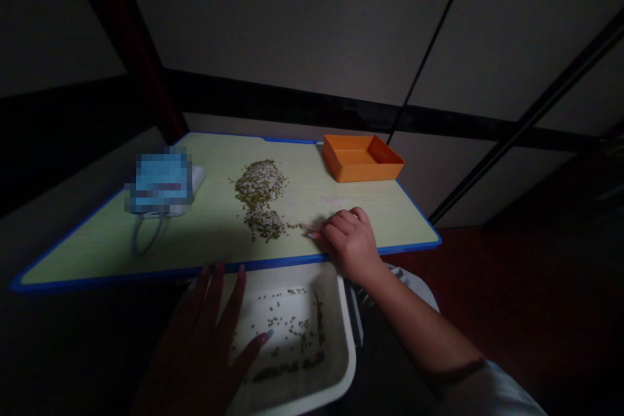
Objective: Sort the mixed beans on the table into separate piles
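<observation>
Fingers of left hand (pixel 197 331) spread apart over white tub (pixel 348 351), lower centre | right hand (pixel 351 244) curled near centre, I can't quite tell on what | green-and-white seed piles (pixel 260 183) on board (pixel 307 185), left of centre

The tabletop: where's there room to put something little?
On the tabletop, bare patches lie between the blurred blue thing and the larger grain pile, between that pile and the orange box, and in the corner right of the right hand. It's crowded around that pile and the smaller pile, with loose grains trailing toward that hand.
</observation>
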A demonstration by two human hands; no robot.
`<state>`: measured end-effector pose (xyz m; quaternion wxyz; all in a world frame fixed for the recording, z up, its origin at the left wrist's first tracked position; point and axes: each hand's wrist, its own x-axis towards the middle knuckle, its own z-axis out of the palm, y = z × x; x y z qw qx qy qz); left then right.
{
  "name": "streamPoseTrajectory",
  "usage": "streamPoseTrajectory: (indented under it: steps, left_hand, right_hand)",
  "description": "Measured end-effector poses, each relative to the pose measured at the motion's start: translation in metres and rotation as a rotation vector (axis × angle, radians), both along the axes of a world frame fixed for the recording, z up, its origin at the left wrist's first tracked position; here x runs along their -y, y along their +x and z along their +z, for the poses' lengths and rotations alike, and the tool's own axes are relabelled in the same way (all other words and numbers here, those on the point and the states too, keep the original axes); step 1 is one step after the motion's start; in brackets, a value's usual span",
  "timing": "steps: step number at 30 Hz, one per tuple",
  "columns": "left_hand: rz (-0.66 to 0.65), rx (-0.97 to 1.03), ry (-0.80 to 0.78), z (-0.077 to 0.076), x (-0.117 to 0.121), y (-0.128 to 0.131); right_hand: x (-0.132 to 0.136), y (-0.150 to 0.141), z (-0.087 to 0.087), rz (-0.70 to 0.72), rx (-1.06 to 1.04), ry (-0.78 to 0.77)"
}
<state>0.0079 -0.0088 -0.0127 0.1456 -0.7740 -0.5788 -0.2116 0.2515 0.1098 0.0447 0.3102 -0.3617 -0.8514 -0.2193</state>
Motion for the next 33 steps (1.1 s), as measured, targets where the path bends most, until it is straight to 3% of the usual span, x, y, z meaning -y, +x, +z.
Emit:
streamPoseTrajectory:
  steps: [33]
  left_hand:
    - [-0.01,-0.025,0.008,0.0,0.001,-0.001]
  right_hand:
    - [-0.001,-0.015,0.003,0.035,0.009,0.01]
